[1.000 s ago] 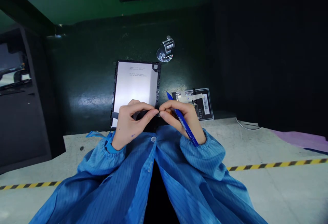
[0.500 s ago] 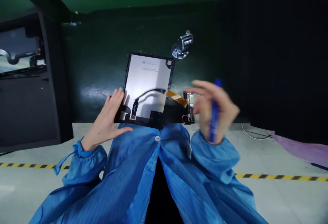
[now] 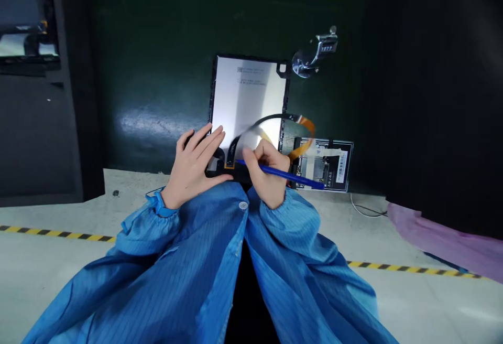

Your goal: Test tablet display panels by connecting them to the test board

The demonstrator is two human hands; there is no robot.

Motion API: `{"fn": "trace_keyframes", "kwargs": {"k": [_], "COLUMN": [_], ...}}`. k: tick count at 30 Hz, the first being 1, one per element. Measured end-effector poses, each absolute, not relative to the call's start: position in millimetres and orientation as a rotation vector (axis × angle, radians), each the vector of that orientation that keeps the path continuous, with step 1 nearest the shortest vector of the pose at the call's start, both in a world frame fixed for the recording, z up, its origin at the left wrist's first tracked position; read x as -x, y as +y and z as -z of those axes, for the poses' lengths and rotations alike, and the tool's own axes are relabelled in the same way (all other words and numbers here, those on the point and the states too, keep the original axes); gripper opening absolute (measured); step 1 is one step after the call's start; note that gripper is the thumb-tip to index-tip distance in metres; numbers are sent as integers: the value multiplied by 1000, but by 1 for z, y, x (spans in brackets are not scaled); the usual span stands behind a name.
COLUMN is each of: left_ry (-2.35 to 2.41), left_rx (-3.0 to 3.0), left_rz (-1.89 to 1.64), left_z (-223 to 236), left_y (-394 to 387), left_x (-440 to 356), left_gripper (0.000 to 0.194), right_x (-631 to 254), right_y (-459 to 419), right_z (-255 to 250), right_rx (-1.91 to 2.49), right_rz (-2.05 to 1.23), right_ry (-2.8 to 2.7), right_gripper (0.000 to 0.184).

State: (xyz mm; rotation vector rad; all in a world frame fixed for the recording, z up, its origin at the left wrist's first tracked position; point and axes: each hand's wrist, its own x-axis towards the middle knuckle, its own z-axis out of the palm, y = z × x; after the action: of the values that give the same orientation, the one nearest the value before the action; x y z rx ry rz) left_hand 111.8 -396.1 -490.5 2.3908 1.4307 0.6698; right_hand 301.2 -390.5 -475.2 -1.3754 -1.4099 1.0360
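Observation:
A display panel (image 3: 247, 97) with a white back and black frame lies on the dark green bench. My left hand (image 3: 194, 163) rests flat on its near left corner, fingers spread. My right hand (image 3: 267, 173) is closed on a blue pen-shaped tool (image 3: 291, 176), whose tip sits at the gold connector end of a black flex cable (image 3: 231, 150) near the panel's lower edge. The cable arches up and right to an orange end (image 3: 304, 134). Blue sleeves cover both wrists.
A small board with a barcode label (image 3: 324, 164) lies right of the panel. A metal hand counter (image 3: 314, 53) stands behind it. Dark shelving (image 3: 35, 97) is at the left, purple cloth (image 3: 444, 234) at the right, and yellow-black floor tape (image 3: 412, 269) runs below.
My hands, pinched together at the panel's edge a second ago, parted, freeing the arched flex cable. My left hand now lies flat on the panel and my right has brought the tool down to the connector.

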Motion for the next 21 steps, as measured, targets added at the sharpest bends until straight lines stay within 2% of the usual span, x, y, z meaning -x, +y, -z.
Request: {"fn": "trace_keyframes", "kwargs": {"k": [9, 15, 18, 20, 21], "left_ry": [1404, 1419, 1426, 1417, 1412], "left_rx": [-2363, -2322, -2225, -2103, -2014], "left_rz": [-715, -701, -723, -823, -914], "left_z": [492, 493, 488, 484, 483], "left_y": [-397, -397, -397, -397, -397], "left_x": [-113, -112, -110, -108, -108], "left_gripper": [87, 86, 79, 69, 61], "right_x": [-295, -299, -311, -318, -319], "right_y": [-390, -393, -398, -399, -399], "right_z": [484, 486, 484, 481, 480], "right_rx": [1453, 1441, 1348, 1172, 1086], "right_rz": [-818, -827, -867, -915, -904], "right_ry": [-1584, -1511, -1456, -1626, -1777], "right_gripper": [32, 38, 29, 20, 23]}}
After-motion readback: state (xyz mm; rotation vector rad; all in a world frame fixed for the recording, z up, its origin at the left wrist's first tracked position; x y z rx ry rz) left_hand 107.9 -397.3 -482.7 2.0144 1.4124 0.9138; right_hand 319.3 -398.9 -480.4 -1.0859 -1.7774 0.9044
